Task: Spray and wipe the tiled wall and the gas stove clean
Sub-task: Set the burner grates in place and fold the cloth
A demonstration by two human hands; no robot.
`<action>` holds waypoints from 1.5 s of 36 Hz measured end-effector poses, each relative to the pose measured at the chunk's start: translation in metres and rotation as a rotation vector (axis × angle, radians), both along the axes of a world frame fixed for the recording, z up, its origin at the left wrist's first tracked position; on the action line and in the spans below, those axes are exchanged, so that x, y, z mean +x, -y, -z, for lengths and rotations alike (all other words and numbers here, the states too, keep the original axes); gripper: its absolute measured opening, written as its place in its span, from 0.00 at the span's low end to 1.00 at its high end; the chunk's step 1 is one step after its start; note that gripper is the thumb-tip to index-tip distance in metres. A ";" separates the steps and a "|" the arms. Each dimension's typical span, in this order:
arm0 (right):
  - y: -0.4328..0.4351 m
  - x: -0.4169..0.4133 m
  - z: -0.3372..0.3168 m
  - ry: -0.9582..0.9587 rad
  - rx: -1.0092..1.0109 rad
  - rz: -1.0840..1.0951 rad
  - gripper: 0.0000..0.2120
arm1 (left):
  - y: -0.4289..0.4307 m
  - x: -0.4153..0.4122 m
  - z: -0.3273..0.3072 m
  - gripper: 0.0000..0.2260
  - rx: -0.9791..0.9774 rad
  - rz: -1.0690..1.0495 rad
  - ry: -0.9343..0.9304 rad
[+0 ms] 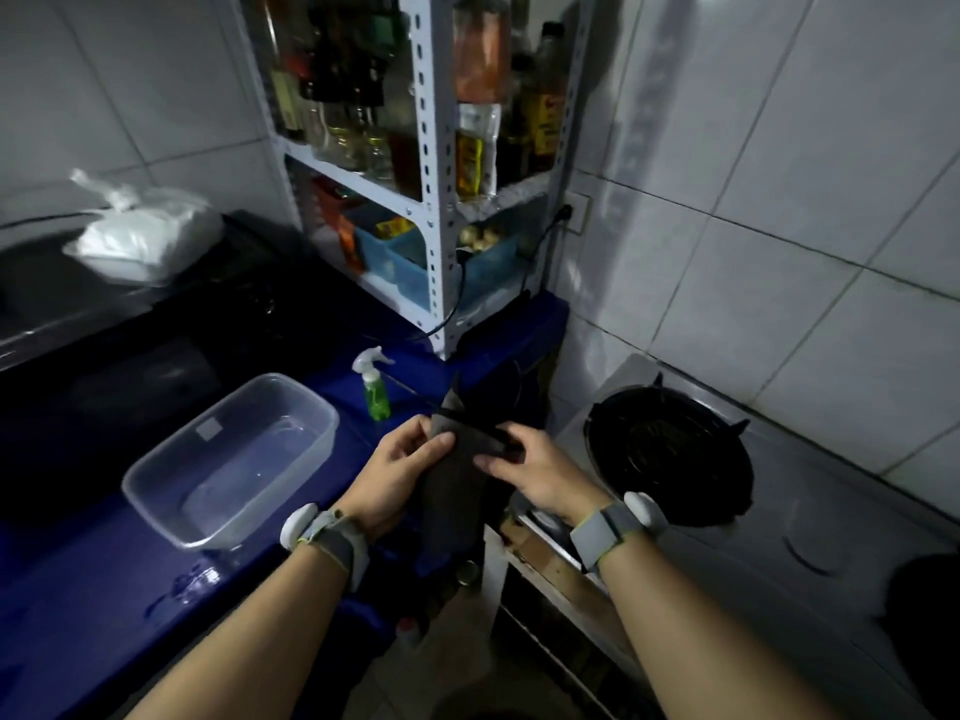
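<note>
Left hand (400, 470) and right hand (545, 478) are bare; forearms are uncovered. The left strap (340, 545) is grey fabric with yellow-green edging and carries a white rounded left module (297, 524) on the outer wrist. The right strap (602, 535) and right module (644, 511) match.

cloth (457, 491) dark grey | spray bottle (375, 389) green | counter (104, 605) blue

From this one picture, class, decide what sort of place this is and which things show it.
Probably a small home kitchen. A gas stove stands against a white tiled wall, and a metal shelf rack holds bottles of sauces or oils. The left hand and right hand grip a dark cloth.
</note>
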State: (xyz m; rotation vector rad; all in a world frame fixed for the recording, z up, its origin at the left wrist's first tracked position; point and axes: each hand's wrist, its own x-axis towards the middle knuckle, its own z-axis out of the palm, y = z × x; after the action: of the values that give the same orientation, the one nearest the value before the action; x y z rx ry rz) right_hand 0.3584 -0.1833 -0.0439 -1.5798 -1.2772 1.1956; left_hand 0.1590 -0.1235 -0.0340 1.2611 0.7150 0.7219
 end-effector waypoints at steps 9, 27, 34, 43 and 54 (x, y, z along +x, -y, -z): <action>-0.012 -0.015 -0.002 0.003 0.118 0.186 0.07 | -0.029 -0.039 0.000 0.30 -0.093 -0.063 -0.150; -0.008 0.019 -0.024 0.126 0.203 -0.078 0.12 | -0.001 -0.002 -0.002 0.22 0.474 -0.256 -0.538; -0.005 0.018 -0.031 0.328 0.269 -0.117 0.10 | 0.000 -0.008 -0.002 0.48 0.671 -0.128 -0.750; -0.024 -0.002 -0.067 0.389 0.456 -0.088 0.14 | -0.017 0.006 -0.032 0.18 0.956 -0.366 -0.397; -0.041 -0.056 -0.095 0.319 0.685 0.274 0.07 | -0.054 -0.023 -0.085 0.12 0.875 -0.225 -0.266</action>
State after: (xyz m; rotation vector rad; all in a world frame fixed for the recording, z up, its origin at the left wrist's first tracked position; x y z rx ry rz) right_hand 0.3028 -0.1420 0.0507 -1.3820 -1.4098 0.2786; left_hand 0.1360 -0.0696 0.0507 2.1225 0.7913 1.1277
